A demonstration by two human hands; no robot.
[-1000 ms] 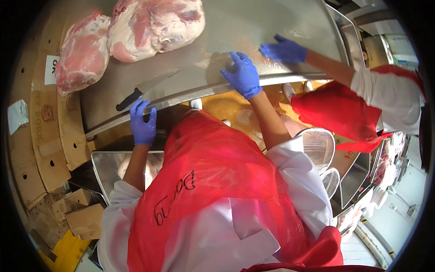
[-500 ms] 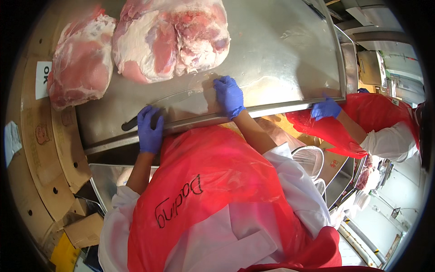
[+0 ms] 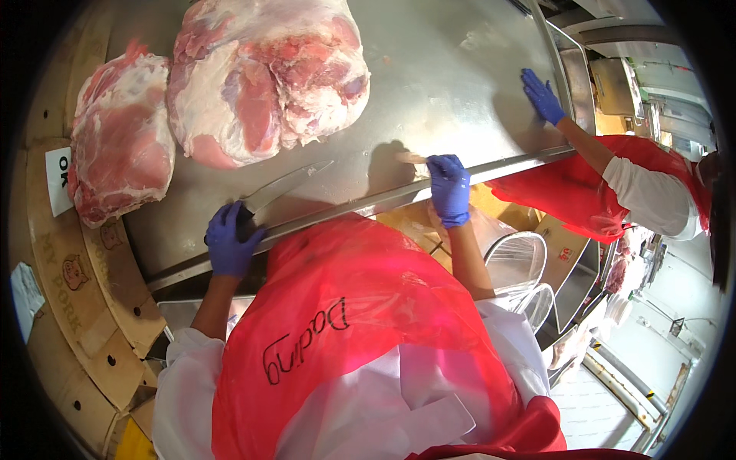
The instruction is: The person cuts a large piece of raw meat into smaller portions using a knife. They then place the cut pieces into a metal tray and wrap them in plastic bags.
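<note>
Since the earlier frame, the right hand [image 3: 451, 192] has moved rightward along the edge of the tabletop [image 3: 452, 92], and its fingers are now narrow, pinching a pale scrap [image 3: 412, 158]. The left hand [image 3: 231, 241] has come over the handle of the knife [image 3: 290, 184]; whether these fingers close firmly, I cannot tell. Both hands seem therefore occupied, while the large meat piece [image 3: 268, 84] and the smaller meat piece [image 3: 123, 138] lie beyond them, untouched, toward the left.

I touch a black-handled knife [image 3: 288, 185], left of centre, blade toward upper right; I pinch a pale scrap [image 3: 412, 157], upper middle.
</note>
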